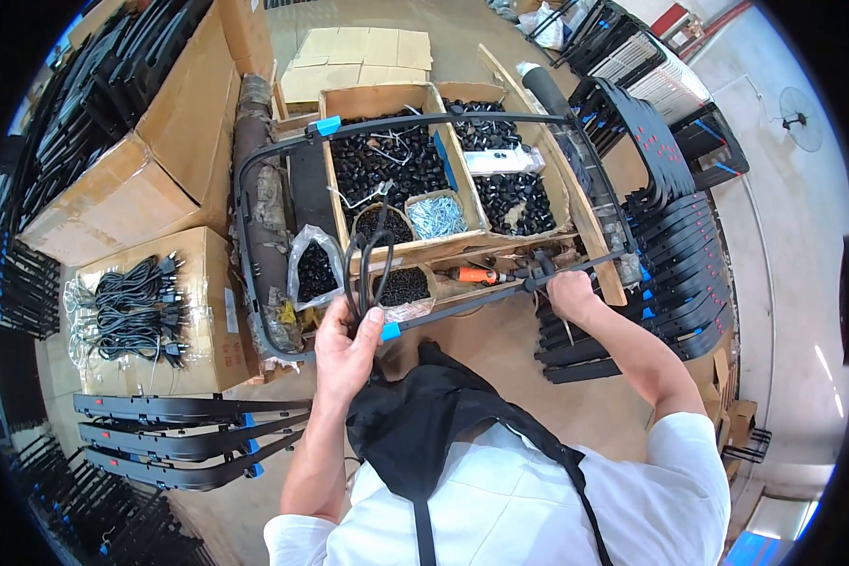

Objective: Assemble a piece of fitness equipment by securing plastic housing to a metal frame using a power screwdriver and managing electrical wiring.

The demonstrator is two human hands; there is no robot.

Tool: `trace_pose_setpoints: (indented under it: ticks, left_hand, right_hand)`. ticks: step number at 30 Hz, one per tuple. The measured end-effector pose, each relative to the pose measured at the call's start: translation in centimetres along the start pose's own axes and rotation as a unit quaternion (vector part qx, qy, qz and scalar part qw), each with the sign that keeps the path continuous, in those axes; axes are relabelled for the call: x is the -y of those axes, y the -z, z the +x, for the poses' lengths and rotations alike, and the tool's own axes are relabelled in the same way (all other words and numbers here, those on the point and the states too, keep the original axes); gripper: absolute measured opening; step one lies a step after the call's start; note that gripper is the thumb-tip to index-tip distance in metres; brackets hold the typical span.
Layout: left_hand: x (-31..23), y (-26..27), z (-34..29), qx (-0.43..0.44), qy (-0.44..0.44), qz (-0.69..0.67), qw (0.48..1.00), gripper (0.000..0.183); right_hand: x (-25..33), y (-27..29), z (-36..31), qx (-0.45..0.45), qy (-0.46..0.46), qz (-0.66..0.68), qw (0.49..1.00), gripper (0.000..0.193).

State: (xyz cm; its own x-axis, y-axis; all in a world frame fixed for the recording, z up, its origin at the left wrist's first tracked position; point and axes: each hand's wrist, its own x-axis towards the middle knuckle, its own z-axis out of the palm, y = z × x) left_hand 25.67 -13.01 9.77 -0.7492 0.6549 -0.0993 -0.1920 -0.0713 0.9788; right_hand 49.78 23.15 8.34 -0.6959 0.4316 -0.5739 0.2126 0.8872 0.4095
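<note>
My left hand (346, 349) is closed around a looped black cable (377, 247), which stands up above the fingers. A large black rectangular frame (462, 315) with rounded corners and blue tape patches lies across the bench, its near rail just beside this hand. At the right end of that rail my right hand (573, 294) is curled closed; a thin pointed piece shows below it, but what it grips is hidden. An orange tool (477, 275) lies to its left, behind the rail, next to dark parts (538, 268).
Beyond the rail, a divided wooden box (396, 251) holds black fittings and silver screws (436, 217). A plastic bag (313, 268) of black parts sits left. Bundled power cords (140, 309) lie on a carton (215, 330). Stacked black frames (674, 274) flank the right; more black rails (174, 443) lie lower left.
</note>
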Motion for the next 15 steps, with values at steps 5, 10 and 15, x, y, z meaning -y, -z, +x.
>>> trace_pose_setpoints:
  ticks: [5,10,15]
  left_hand:
    - [0.4,-0.2,0.1,0.009,-0.023,0.051,0.998,0.024]
    - [1.1,-0.8,0.4,0.016,-0.038,0.056,0.998,0.026]
    - [1.7,-1.1,0.5,0.026,-0.027,0.032,0.999,0.023]
  right_hand:
    - [1.1,0.0,-0.1,-0.119,0.015,0.022,0.993,0.016]
    - [1.2,0.2,0.2,-0.162,0.002,0.093,0.982,0.017]
    - [1.6,0.5,1.4,-0.081,-0.040,0.074,0.993,0.021]
